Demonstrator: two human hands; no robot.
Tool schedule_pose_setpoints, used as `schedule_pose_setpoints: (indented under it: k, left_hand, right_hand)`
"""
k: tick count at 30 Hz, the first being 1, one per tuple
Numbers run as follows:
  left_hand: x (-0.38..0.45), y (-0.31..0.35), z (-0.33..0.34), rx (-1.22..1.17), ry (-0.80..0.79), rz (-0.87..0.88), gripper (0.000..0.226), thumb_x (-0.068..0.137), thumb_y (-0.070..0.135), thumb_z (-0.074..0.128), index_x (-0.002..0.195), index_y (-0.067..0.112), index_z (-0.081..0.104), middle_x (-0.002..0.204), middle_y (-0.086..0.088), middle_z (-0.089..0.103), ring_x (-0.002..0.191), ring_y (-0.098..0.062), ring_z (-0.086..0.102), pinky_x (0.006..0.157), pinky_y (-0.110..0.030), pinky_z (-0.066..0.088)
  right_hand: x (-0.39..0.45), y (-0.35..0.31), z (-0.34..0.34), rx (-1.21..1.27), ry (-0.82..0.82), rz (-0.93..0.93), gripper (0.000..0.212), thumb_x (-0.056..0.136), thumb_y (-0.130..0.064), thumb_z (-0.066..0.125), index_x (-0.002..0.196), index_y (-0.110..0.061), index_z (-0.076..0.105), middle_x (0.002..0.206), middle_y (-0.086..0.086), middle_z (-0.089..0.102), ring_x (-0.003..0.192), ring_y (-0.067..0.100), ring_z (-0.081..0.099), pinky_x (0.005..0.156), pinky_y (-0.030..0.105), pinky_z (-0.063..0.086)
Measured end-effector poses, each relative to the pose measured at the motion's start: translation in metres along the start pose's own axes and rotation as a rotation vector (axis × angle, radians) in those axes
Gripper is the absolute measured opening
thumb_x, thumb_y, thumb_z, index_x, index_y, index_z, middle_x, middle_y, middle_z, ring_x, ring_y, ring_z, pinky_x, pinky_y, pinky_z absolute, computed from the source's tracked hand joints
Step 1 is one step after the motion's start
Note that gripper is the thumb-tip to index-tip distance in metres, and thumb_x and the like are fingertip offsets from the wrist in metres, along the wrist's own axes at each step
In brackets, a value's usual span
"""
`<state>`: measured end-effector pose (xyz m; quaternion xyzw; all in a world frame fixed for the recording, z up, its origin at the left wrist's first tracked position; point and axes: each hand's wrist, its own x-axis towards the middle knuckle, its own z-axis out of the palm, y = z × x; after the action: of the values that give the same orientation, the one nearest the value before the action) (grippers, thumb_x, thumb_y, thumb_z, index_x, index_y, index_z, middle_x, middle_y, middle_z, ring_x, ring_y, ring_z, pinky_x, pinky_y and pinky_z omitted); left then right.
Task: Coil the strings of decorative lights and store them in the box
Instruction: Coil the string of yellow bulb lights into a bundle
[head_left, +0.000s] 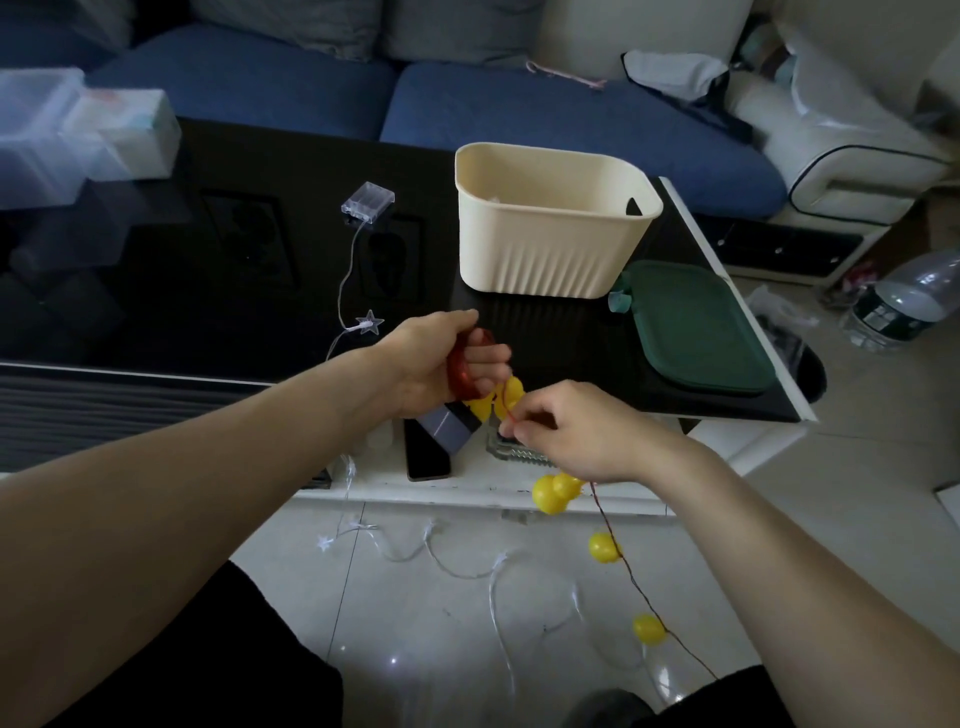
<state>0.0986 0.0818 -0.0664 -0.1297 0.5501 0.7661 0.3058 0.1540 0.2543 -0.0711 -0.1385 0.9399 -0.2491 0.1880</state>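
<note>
My left hand (441, 358) is clenched around a red battery case (464, 364), in front of the cream box (550, 228) on the dark surface (260, 291). My right hand (576, 431) pinches the thin wire (636, 587) of the yellow bulb string (553, 493), which trails to the floor (415, 623). A clear star string (369, 323) lies left of the box.

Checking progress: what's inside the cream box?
The cream box shows only its bare far inner wall and a faint pale shape near the left corner; the near wall hides its floor.
</note>
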Motion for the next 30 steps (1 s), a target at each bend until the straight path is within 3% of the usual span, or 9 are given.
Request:
schedule_pose_setpoints:
  k: [2, 4, 7, 10, 14, 18, 21, 25, 30]
  left_hand:
    - [-0.001, 0.000, 0.002, -0.050, -0.044, 0.006, 0.036, 0.106, 0.025, 0.035, 0.075, 0.010, 0.048, 0.072, -0.014, 0.072, 0.061, -0.022, 0.072, 0.053, -0.026, 0.057]
    - [-0.003, -0.001, 0.005, -0.054, -0.096, 0.014, 0.032, 0.105, 0.018, 0.036, 0.079, 0.007, 0.050, 0.089, -0.021, 0.074, 0.073, -0.026, 0.075, 0.068, -0.030, 0.060]
    - [-0.003, -0.004, 0.009, -0.057, -0.148, 0.024, 0.026, 0.105, 0.014, 0.035, 0.088, 0.004, 0.051, 0.103, -0.025, 0.070, 0.078, -0.027, 0.074, 0.077, -0.035, 0.059]
    - [0.000, -0.013, 0.009, 0.102, -0.138, 0.050, 0.027, 0.105, 0.013, 0.038, 0.092, -0.002, 0.056, 0.091, -0.021, 0.067, 0.072, -0.024, 0.068, 0.071, -0.035, 0.059]
    - [-0.007, -0.027, 0.013, 0.413, -0.199, 0.027, 0.030, 0.102, 0.011, 0.039, 0.088, -0.002, 0.062, 0.085, -0.020, 0.062, 0.068, -0.028, 0.061, 0.068, -0.036, 0.053]
    - [-0.009, -0.033, 0.022, 0.554, -0.199, 0.018, 0.048, 0.107, 0.041, 0.028, 0.083, 0.008, 0.052, 0.061, -0.012, 0.060, 0.046, -0.020, 0.042, 0.051, -0.029, 0.034]
    - [-0.009, -0.033, 0.023, 0.707, -0.297, -0.073, 0.060, 0.104, 0.053, 0.026, 0.073, 0.006, 0.046, 0.049, -0.005, 0.043, 0.041, -0.014, 0.022, 0.046, -0.027, 0.017]
    - [-0.017, -0.025, 0.027, 0.880, -0.333, -0.061, 0.046, 0.104, 0.036, 0.041, 0.065, 0.011, 0.044, 0.047, 0.003, 0.023, 0.039, -0.010, 0.016, 0.038, -0.021, 0.016]
    - [-0.026, -0.021, 0.033, 0.861, -0.299, -0.027, 0.039, 0.102, 0.036, 0.046, 0.071, 0.012, 0.048, 0.048, 0.004, 0.021, 0.041, -0.010, 0.013, 0.040, -0.021, 0.013]
  right_hand:
    - [0.001, -0.006, 0.004, -0.093, -0.008, -0.037, 0.021, 0.100, -0.019, 0.051, 0.094, -0.021, 0.070, 0.088, -0.003, 0.057, 0.081, 0.018, 0.056, 0.073, 0.033, 0.046]
    - [0.002, -0.008, 0.007, -0.167, 0.007, -0.060, 0.027, 0.099, -0.012, 0.050, 0.074, -0.018, 0.059, 0.084, 0.001, 0.051, 0.084, 0.024, 0.052, 0.071, 0.035, 0.043]
    - [-0.002, -0.011, 0.006, -0.126, 0.104, -0.063, 0.025, 0.094, -0.014, 0.060, 0.073, -0.024, 0.069, 0.081, -0.003, 0.062, 0.076, 0.015, 0.056, 0.065, 0.026, 0.042]
    - [-0.005, -0.014, 0.002, 0.035, 0.276, -0.071, 0.013, 0.084, -0.014, 0.076, 0.093, -0.022, 0.080, 0.092, -0.009, 0.074, 0.078, 0.005, 0.066, 0.072, 0.020, 0.051]
    - [-0.005, -0.013, -0.001, 0.173, 0.345, -0.089, 0.022, 0.074, -0.007, 0.084, 0.071, -0.022, 0.068, 0.063, -0.006, 0.070, 0.058, 0.006, 0.069, 0.061, 0.027, 0.057]
    - [-0.001, -0.008, -0.001, 0.120, 0.478, -0.099, 0.041, 0.063, -0.011, 0.091, 0.066, -0.025, 0.052, 0.078, -0.012, 0.055, 0.060, 0.000, 0.053, 0.054, 0.010, 0.039]
    - [-0.005, -0.001, -0.012, 0.095, 0.351, -0.061, 0.043, 0.062, -0.027, 0.095, 0.067, -0.024, 0.051, 0.070, -0.010, 0.056, 0.052, 0.001, 0.047, 0.049, 0.011, 0.037]
    - [-0.016, 0.016, -0.029, 0.210, 0.153, -0.037, 0.037, 0.061, -0.041, 0.094, 0.078, -0.023, 0.067, 0.066, -0.009, 0.064, 0.055, -0.002, 0.055, 0.054, 0.019, 0.046]
    - [-0.021, 0.030, -0.034, 0.330, 0.107, -0.119, 0.057, 0.064, -0.025, 0.094, 0.115, -0.025, 0.069, 0.089, 0.001, 0.071, 0.075, 0.013, 0.066, 0.074, 0.031, 0.057]
